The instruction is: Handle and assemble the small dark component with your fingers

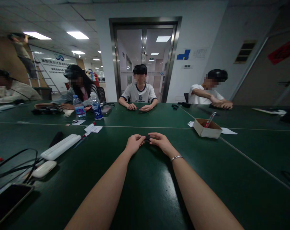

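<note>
Both my arms reach out over the dark green table. Between my fingertips is a small black object, too small and covered to name. My left hand pinches its left end between thumb and fingers. On the other side, my right hand has its thumb and fingers closed around the right end, with a silver bracelet at the wrist. The two hands are close together, low over the tabletop.
Left of me lie a white power strip, cables, a white case and a phone. Two bottles stand farther back. At right is an open cardboard box with a tube inside. Several people sit around the table.
</note>
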The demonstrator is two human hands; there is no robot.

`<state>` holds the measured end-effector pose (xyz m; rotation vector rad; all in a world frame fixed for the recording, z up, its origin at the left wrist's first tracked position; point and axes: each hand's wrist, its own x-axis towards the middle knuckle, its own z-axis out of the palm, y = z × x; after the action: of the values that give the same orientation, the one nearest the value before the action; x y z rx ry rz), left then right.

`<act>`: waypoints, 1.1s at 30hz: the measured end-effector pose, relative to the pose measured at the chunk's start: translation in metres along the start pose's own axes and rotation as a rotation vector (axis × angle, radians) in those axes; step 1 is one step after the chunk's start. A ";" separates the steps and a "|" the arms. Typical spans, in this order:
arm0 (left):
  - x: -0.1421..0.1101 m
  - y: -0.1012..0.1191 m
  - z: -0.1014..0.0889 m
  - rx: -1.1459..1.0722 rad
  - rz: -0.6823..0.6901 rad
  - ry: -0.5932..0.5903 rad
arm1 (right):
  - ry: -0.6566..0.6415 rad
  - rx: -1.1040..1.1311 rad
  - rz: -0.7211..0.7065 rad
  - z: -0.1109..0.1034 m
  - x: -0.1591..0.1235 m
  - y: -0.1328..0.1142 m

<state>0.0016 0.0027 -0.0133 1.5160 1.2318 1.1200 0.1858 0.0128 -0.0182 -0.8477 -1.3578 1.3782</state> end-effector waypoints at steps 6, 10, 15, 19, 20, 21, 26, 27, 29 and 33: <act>-0.002 0.002 0.000 0.034 -0.001 0.002 | -0.011 -0.002 -0.008 0.001 -0.002 -0.002; -0.001 -0.001 -0.001 0.065 0.017 0.000 | -0.007 -0.005 -0.019 0.001 -0.003 -0.003; 0.001 -0.005 -0.002 0.099 0.018 0.001 | -0.021 -0.001 -0.011 0.001 -0.002 -0.004; -0.001 -0.001 -0.002 0.127 0.006 0.002 | -0.020 0.003 -0.003 0.001 -0.003 -0.005; -0.002 -0.001 -0.003 0.131 0.003 0.002 | -0.020 0.003 -0.001 0.001 -0.003 -0.005; -0.002 0.000 -0.003 0.134 0.003 0.001 | -0.021 0.003 0.000 0.002 -0.003 -0.005; -0.001 -0.003 -0.002 0.131 0.001 0.000 | -0.030 0.006 -0.002 0.002 -0.004 -0.006; 0.000 -0.004 -0.002 0.129 -0.004 0.003 | -0.031 0.008 -0.005 0.003 -0.004 -0.006; 0.001 -0.006 -0.002 0.126 -0.007 0.008 | -0.034 0.009 -0.008 0.003 -0.004 -0.006; 0.000 -0.005 -0.002 0.133 0.003 0.006 | -0.033 0.012 -0.007 0.003 -0.004 -0.007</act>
<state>-0.0014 0.0040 -0.0173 1.6151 1.3308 1.0630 0.1850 0.0069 -0.0116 -0.8140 -1.3751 1.3994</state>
